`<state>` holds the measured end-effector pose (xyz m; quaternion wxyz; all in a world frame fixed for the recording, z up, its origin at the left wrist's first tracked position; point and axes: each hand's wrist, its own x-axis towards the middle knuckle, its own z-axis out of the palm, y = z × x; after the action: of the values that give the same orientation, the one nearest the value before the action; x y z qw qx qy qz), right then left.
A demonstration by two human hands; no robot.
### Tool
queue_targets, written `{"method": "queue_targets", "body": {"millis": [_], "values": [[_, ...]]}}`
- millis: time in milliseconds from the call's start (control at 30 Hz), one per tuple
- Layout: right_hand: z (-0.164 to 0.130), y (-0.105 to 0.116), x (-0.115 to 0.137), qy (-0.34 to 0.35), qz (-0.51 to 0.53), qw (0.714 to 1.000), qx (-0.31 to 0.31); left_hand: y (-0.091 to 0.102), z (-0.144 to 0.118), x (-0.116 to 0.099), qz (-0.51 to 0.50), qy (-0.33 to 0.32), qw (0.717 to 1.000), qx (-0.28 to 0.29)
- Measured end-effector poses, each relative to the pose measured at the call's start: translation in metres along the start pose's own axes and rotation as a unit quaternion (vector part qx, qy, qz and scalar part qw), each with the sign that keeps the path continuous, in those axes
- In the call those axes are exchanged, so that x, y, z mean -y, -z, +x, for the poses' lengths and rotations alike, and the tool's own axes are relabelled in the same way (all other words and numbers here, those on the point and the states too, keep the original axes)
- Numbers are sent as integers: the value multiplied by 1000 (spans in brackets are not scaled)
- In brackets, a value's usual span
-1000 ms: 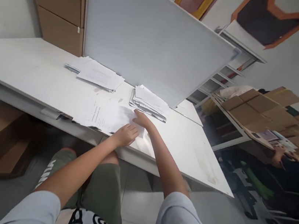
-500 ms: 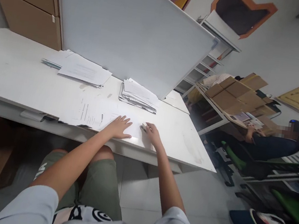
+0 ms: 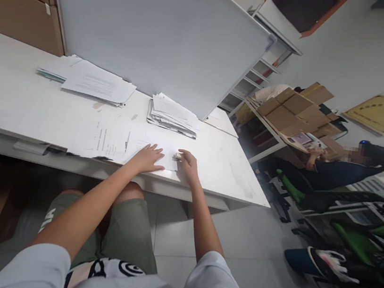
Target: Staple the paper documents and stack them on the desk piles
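My left hand (image 3: 149,158) lies flat with spread fingers on a printed sheet (image 3: 134,144) near the table's front edge. In my right hand (image 3: 189,163) is a small whitish and grey object that looks like a small stapler (image 3: 177,156), held between thumb and fingers at the sheet's right end. The fingers hide part of it, and I cannot tell whether paper is in its jaws. More printed paper (image 3: 104,143) stretches left of my left hand, its dark, ragged lower edge along the table's front.
Two paper stacks, one on the left (image 3: 96,86) and one nearer the middle (image 3: 172,115), lie before an upright white board (image 3: 151,28). Cardboard boxes (image 3: 20,15) stand at far left. To the right, another person (image 3: 333,176) sits at a table piled with cartons (image 3: 296,113).
The view has shifted slightly, so the scene sits further left and higher. My left hand stays flat on the paper; the right fingers have shifted a little around the small stapler.
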<state>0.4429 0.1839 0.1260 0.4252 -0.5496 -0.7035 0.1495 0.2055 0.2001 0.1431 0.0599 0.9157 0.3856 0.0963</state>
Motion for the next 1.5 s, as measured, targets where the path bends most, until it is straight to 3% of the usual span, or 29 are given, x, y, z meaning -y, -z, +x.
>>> {"method": "queue_targets", "body": {"millis": [100, 333, 633, 800, 1000, 1167, 1267, 1300, 1367, 1433, 1500], "values": [[-4, -4, 3, 33, 32, 999, -28, 3, -1, -2, 0, -1, 1000, -1], [-9, -6, 4, 81, -37, 994, -63, -2, -2, -2, 2, -1, 1000, -5], [-7, -7, 3, 84, -119, 989, -33, -1, -2, -2, 11, -14, 1000, 8], [-12, 2, 4, 109, -177, 978, 21, 3, -4, -4, 48, -14, 998, -27], [-22, 0, 5, 107, -187, 976, 31, 5, -10, -2, 106, -68, 990, -60], [-24, -5, 8, 84, -177, 980, 23, 17, -6, -4, 183, -142, 973, -18], [-19, -2, 3, 37, -106, 994, 4, 34, -2, 6, 195, -158, 968, -8], [-17, 0, 0, 15, -60, 998, 1, 41, -2, 14, 193, -143, 971, -17], [-12, 5, -5, -25, 46, 999, -6, 57, -2, 37, 187, -50, 980, -40], [-8, 9, -9, -41, 126, 991, -13, 75, 0, 64, 185, 88, 977, -57], [-5, 10, -10, -33, 143, 989, -12, 95, 9, 87, 167, 227, 955, -93]]}}
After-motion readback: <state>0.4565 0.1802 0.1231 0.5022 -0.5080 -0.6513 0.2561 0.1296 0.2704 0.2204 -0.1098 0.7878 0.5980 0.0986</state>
